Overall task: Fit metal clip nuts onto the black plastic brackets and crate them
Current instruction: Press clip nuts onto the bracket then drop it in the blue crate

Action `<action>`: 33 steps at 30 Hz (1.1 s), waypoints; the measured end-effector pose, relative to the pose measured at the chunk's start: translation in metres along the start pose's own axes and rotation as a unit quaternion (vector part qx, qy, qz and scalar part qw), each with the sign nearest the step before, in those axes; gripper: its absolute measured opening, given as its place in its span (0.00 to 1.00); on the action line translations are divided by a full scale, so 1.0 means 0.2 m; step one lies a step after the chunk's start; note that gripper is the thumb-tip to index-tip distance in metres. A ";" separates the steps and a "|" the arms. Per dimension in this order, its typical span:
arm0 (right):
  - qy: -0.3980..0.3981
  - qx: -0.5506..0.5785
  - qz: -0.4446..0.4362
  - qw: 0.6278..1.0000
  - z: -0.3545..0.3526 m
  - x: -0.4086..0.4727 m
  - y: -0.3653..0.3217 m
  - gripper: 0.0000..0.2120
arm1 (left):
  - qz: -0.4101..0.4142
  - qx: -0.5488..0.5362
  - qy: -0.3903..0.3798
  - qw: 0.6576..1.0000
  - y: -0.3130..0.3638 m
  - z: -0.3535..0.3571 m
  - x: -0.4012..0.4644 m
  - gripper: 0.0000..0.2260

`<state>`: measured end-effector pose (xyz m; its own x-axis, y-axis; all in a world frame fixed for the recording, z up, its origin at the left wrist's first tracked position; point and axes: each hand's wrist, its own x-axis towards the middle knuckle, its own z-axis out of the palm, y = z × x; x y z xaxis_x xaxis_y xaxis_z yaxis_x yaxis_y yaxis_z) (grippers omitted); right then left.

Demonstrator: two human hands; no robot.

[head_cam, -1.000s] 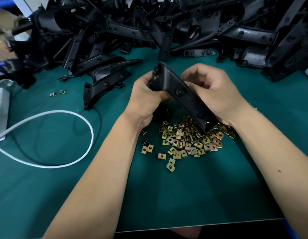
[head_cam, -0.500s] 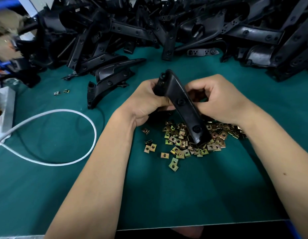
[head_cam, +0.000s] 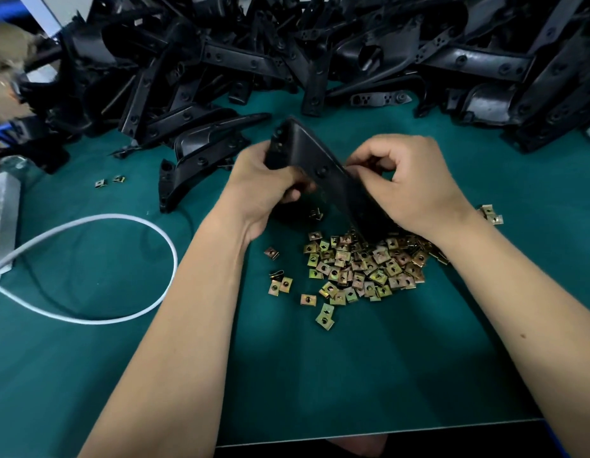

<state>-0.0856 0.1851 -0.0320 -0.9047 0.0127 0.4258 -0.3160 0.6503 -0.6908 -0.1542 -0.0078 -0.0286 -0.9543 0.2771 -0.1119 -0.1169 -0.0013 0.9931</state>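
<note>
A long black plastic bracket [head_cam: 307,150] is held tilted above the green table, its upper end pointing away from me. My left hand [head_cam: 264,183] grips its upper left part from below. My right hand [head_cam: 409,183] curls round the bracket's lower right part, fingertips pressed at its edge; whether a clip nut is under them is hidden. Below both hands lies a heap of brass-coloured clip nuts [head_cam: 363,266], with several strays around it.
A big pile of black brackets [head_cam: 287,54] fills the back of the table, and one loose bracket [head_cam: 201,160] lies left of my hands. A white cable [head_cam: 128,219] loops at the left beside a white box [head_cam: 2,213]. Two stray nuts [head_cam: 110,180] lie far left.
Both hands and the bracket have shifted slightly toward the pile and lower over the nuts. My right hand has slid up along the bracket's edge.
</note>
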 end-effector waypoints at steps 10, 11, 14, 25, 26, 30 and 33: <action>-0.119 -0.037 -0.043 0.991 0.05 -0.02 -0.07 0.03 | -0.005 -0.163 0.085 0.983 0.04 -0.09 0.04 0.12; -0.153 -0.043 -0.054 0.986 0.06 -0.02 -0.08 0.03 | -0.021 -0.190 0.070 0.979 0.04 -0.09 0.04 0.18; -0.230 -0.114 -0.082 0.963 0.09 -0.02 -0.10 0.06 | -0.037 -0.241 0.052 0.968 0.04 -0.08 0.04 0.25; -0.089 0.052 0.043 0.994 0.06 -0.02 -0.05 0.02 | -0.012 -0.195 0.071 0.978 0.00 0.04 0.01 0.16; -0.040 0.091 0.072 0.992 0.06 -0.01 -0.04 0.02 | -0.013 -0.186 0.078 0.979 -0.01 0.05 0.01 0.16; 0.098 0.247 0.173 0.948 0.05 0.00 -0.03 0.05 | -0.031 -0.228 0.073 0.970 -0.01 0.07 0.02 0.18; 0.112 0.359 0.225 0.899 0.04 0.01 -0.03 0.07 | -0.060 -0.280 0.064 0.956 0.00 0.09 0.01 0.18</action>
<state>-0.0871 0.1742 -0.0325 -0.9322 0.3566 0.0611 -0.1087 -0.1148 -0.9874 -0.1512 0.0094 -0.0288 -0.9465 0.1884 -0.2619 -0.3220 -0.5016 0.8029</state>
